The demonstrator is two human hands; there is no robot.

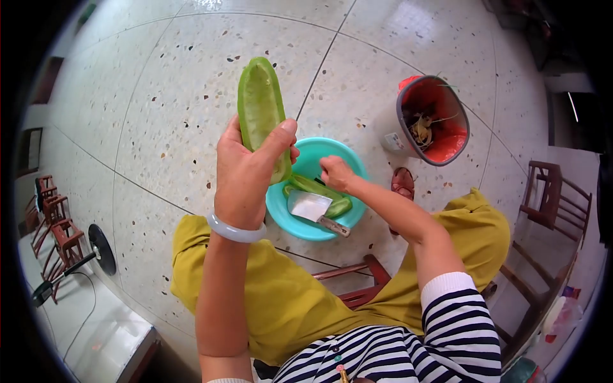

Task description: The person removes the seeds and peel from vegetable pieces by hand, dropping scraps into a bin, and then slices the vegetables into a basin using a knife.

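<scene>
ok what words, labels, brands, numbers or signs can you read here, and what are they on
No text is readable.
Label on the bin: too small and blurred to read.
Plastic packet at the right edge: too blurred to tell whether it bears print.
Bowl and knife: no lettering that I can make out.

I count two hands of my own, left (pixel 246 163) and right (pixel 336 174); one hollowed green gourd half (pixel 260 96) in the left; one bangle (pixel 235 231); one turquoise basin (pixel 313 150); one cleaver (pixel 309 206), its handle on the basin's near rim; at least two gourd pieces (pixel 341 207) inside, partly hidden; one bin (pixel 393 127) beyond the basin's right edge.
</scene>
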